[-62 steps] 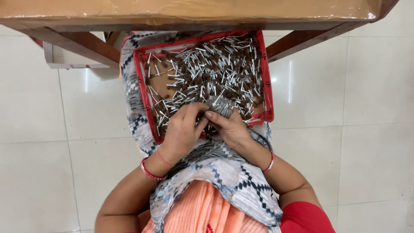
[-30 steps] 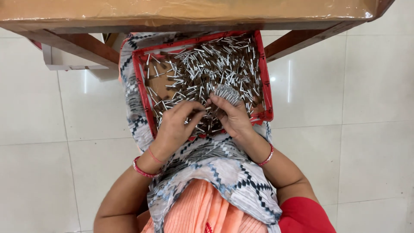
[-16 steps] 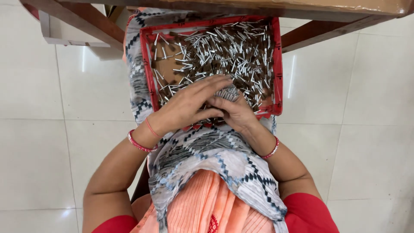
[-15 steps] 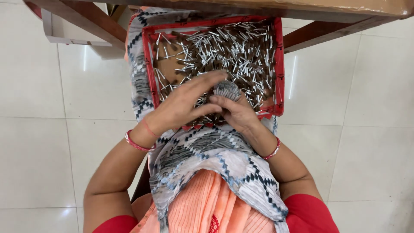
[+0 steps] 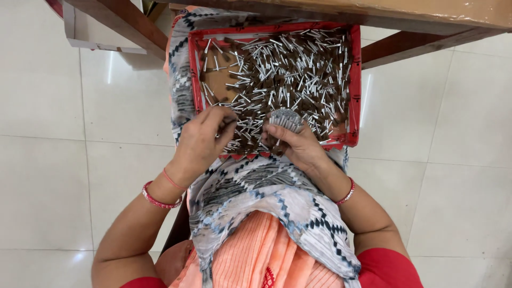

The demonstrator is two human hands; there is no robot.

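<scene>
A red-rimmed tray [image 5: 353, 80] rests on my lap, on a patterned grey and white cloth [image 5: 250, 184]. It holds a heap of several small sticks [image 5: 290, 69] with silver tips and brown ends. My right hand [image 5: 296, 144] grips an upright bundle of these sticks [image 5: 286, 118], silver tips up, at the tray's near edge. My left hand [image 5: 205, 136] lies at the tray's near left part, its fingers pinching among the loose sticks.
A wooden table edge [image 5: 405, 10] runs across the top, with brown wooden legs [image 5: 122, 24] on either side. The floor is pale glossy tile [image 5: 48, 160]. A pale box [image 5: 98, 40] sits on the floor at top left.
My left hand has drawn back from the bundle to the loose sticks at the tray's left. The bundle stays in my right hand. The view has shifted slightly.
</scene>
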